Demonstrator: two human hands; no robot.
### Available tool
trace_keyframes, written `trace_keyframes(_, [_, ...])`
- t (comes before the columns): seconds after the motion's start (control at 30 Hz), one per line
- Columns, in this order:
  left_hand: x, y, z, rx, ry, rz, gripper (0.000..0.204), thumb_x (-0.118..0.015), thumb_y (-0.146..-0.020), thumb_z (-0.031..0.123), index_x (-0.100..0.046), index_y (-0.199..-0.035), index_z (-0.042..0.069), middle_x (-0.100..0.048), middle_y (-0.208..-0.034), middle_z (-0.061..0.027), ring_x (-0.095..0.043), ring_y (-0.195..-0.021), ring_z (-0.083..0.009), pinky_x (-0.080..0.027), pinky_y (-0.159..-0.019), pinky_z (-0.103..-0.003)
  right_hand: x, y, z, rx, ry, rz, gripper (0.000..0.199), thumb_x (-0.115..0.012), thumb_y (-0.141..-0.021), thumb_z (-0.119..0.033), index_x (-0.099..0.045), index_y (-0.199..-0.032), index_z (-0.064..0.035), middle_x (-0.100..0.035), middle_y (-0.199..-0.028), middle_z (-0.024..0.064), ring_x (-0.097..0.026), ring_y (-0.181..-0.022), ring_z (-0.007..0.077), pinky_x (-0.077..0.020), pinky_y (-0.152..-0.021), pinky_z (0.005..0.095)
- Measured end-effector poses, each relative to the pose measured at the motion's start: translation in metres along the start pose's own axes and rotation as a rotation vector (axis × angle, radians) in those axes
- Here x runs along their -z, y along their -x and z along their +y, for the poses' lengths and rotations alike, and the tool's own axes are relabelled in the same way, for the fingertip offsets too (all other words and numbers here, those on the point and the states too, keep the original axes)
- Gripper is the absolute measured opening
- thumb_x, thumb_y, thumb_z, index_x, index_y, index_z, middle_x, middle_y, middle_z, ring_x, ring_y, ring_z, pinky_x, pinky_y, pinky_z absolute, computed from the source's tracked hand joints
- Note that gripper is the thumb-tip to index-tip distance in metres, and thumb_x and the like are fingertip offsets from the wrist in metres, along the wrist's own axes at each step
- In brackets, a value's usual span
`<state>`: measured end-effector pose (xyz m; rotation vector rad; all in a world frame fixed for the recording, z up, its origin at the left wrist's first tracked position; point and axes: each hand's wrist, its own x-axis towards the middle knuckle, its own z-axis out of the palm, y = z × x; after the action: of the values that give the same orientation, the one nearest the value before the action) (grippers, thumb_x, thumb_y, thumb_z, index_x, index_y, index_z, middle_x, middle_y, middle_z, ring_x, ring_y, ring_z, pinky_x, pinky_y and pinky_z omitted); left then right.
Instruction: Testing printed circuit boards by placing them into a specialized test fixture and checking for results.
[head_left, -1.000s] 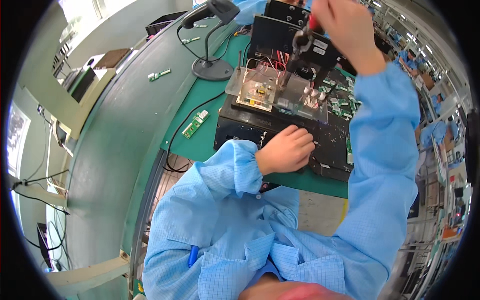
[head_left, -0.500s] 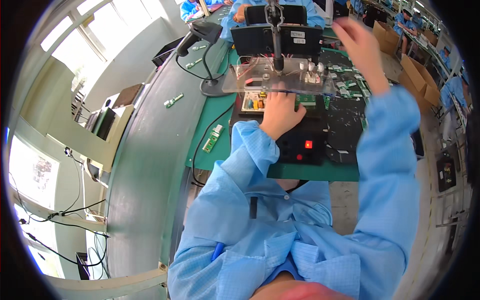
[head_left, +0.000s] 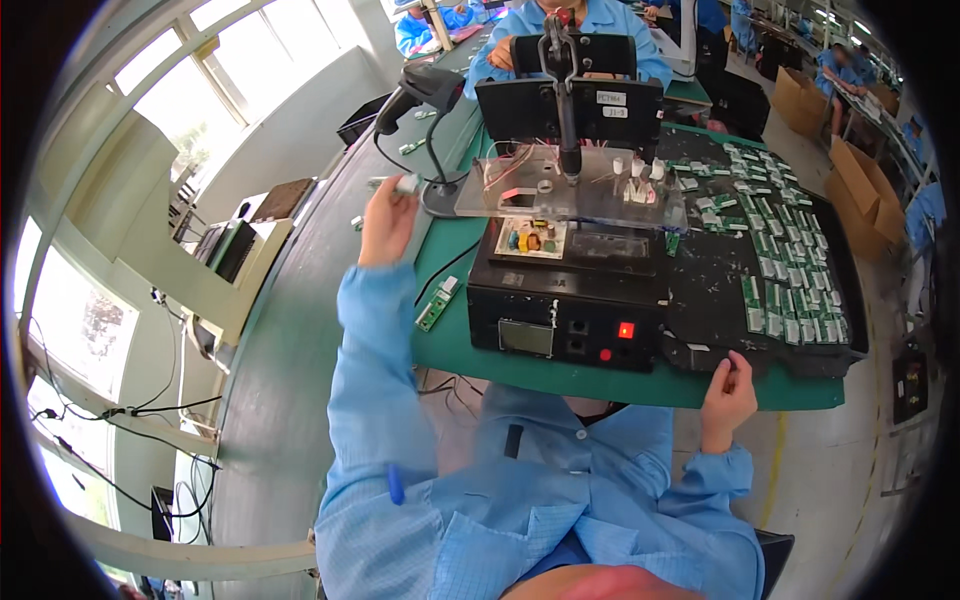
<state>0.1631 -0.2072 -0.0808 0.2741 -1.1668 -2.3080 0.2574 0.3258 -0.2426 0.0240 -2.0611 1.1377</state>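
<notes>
My left hand (head_left: pixel 388 228) is raised over the left side of the bench, its fingers closed on a small green circuit board (head_left: pixel 405 184) with a pale part at its end. Just behind it stands a black handheld scanner (head_left: pixel 430 90) on a stand. My right hand (head_left: pixel 728 398) is at the front edge of the green bench mat, thumb and fingers curled together, with nothing visible in them. Between the hands sits a black test fixture (head_left: pixel 560 300) with a red-lit switch. A clear plate (head_left: pixel 570 190) hangs above its bed, over an exposed circuit board (head_left: pixel 532 240).
A black tray (head_left: pixel 700 290) on the right carries rows of small green boards (head_left: pixel 790 270). One loose board (head_left: pixel 438 303) lies left of the fixture. A dark conveyor strip (head_left: pixel 290 400) runs along the left. Monitors (head_left: pixel 570 108) stand behind, with a co-worker (head_left: pixel 600 25) beyond.
My left hand has left the fixture and moved left with a small green circuit board. My right hand has come down from beside the monitors to the bench's front edge.
</notes>
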Motion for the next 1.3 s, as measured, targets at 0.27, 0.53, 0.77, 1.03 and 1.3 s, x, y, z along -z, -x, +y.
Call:
trace_keyframes(0.27, [-0.055, -0.099, -0.052, 0.088, 0.155, -0.082, 0.02, -0.054, -0.101, 0.01, -0.055, -0.11, -0.008, -0.063, -0.113, -0.0211, -0.066, -0.105, -0.0313, -0.059, -0.086, -0.031, -0.011, -0.001, 0.013, -0.043, 0.081, -0.036, 0.015, -0.063, -0.097, -0.011, -0.069, -0.11, -0.0069, -0.048, -0.061, -0.0011, -0.042, -0.054, 0.0074, -0.0356, -0.05, 0.026])
trace_keyframes(0.53, [-0.101, -0.087, -0.065, 0.091, 0.095, -0.168, 0.017, -0.054, -0.1, 0.009, -0.057, -0.109, -0.005, -0.066, -0.108, -0.0173, -0.067, -0.101, -0.0272, -0.061, -0.082, -0.029, -0.01, 0.002, 0.017, 0.048, 0.088, 0.033, 0.012, -0.063, -0.095, -0.009, -0.071, -0.104, -0.0065, -0.052, -0.061, 0.0003, -0.046, -0.051, 0.0086, -0.0366, -0.048, 0.0267])
trace_keyframes(0.77, [-0.027, -0.07, -0.034, 0.098, -0.03, -0.11, 0.018, -0.058, -0.096, 0.011, -0.059, -0.105, -0.005, -0.066, -0.1, -0.0179, -0.07, -0.096, -0.0292, -0.061, -0.085, -0.039, -0.015, 0.001, 0.015, 0.017, 0.131, -0.096, 0.016, -0.062, -0.1, -0.015, -0.07, -0.11, -0.0068, -0.07, -0.086, 0.0086, -0.061, -0.069, 0.0151, -0.0496, -0.063, 0.0303])
trace_keyframes(1.03, [0.125, 0.008, 0.038, 0.033, -1.021, 0.045, 0.036, -0.078, -0.082, 0.026, -0.074, -0.114, 0.009, -0.064, -0.081, -0.0023, -0.057, -0.06, -0.0125, -0.048, -0.056, -0.025, 0.0, -0.007, 0.033, 0.047, 0.247, -0.127, 0.021, -0.057, -0.103, -0.017, -0.07, -0.114, -0.0054, -0.073, -0.104, 0.0111, -0.071, -0.084, 0.0235, -0.0565, -0.072, 0.0317])
trace_keyframes(1.3, [0.279, 0.082, 0.082, 0.022, -1.736, 0.39, 0.063, -0.08, -0.077, 0.037, -0.064, -0.134, 0.014, -0.062, -0.135, -0.0164, -0.058, -0.126, -0.0347, -0.047, -0.107, -0.043, 0.009, -0.01, 0.034, 0.102, 0.283, -0.09, 0.021, -0.063, -0.099, -0.026, -0.073, -0.112, -0.0123, -0.075, -0.104, 0.008, -0.072, -0.086, 0.0245, -0.0558, -0.072, 0.035])
